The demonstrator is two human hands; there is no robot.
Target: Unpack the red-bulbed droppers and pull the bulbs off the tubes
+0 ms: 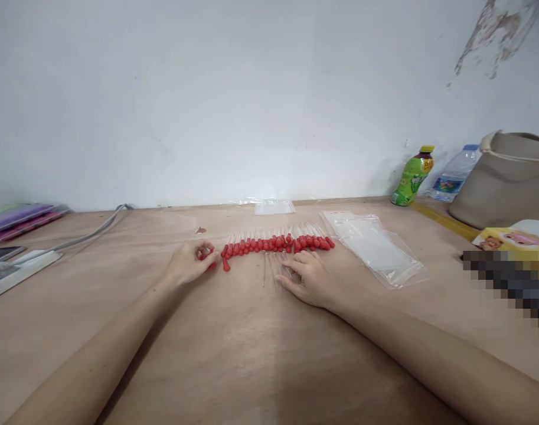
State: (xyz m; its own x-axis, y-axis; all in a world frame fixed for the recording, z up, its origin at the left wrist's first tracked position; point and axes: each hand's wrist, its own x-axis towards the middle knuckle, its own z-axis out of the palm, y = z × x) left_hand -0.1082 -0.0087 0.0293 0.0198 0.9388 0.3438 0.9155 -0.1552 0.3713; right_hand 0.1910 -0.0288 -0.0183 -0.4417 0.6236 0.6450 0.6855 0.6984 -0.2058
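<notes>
Across the middle of the table lies a row of thin clear droppers with red bulbs (275, 242), their bulbs toward me and thin stems pointing to the wall. My left hand (192, 261) is at the row's left end, fingers curled around red bulbs (212, 266) that partly show between them. Just right of it, one red bulb (226, 265) sticks out from the row toward me. My right hand (309, 277) rests in front of the row's right half, thumb and fingers apart, touching several thin clear stems (271, 268). Its palm hides part of these.
Clear zip bags (371, 245) lie right of the row, and another clear bag (274, 206) by the wall. At right stand a green bottle (412, 177), a water bottle (455, 174) and a beige bin (503, 183). A grey cable (92, 230) and purple packets (21, 218) are at left.
</notes>
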